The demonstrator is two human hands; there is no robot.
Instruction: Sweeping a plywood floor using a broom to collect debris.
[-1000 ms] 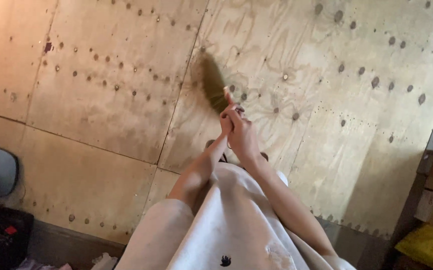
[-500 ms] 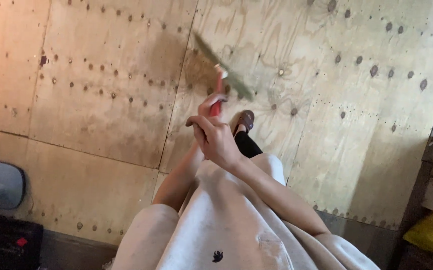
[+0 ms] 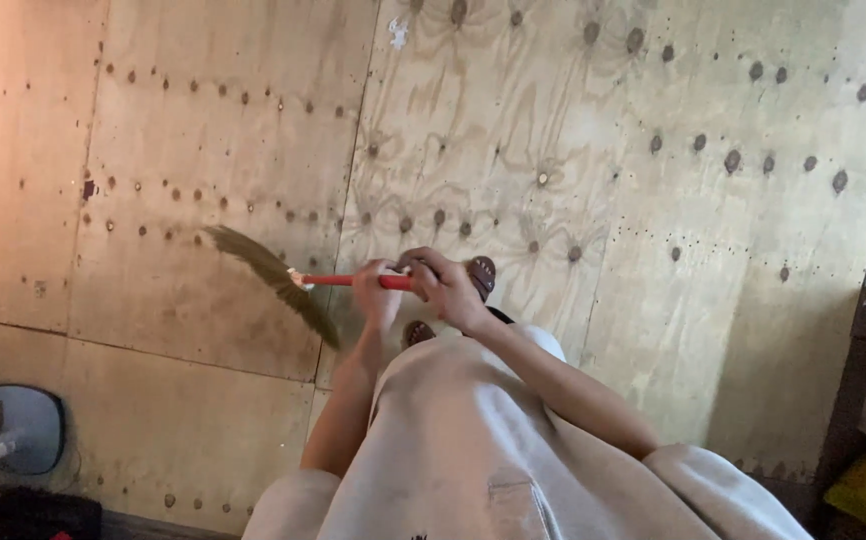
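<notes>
One broom [image 3: 283, 280], two hands, two brown shoes [image 3: 480, 272], several plywood floor sheets [image 3: 653, 200].

Both arms reach down and forward from the body, bare from the short sleeves on. The left hand [image 3: 378, 292] and the right hand [image 3: 445, 285] sit just beside each other, both curled closed in a grip. The fingers seem to overlap, though blur hides detail.

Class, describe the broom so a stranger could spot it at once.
Start at the plywood floor. Just ahead of the person, both hands, left hand and right hand, clasp the broom. Only it has a red handle and olive bristles fanning left.
</notes>
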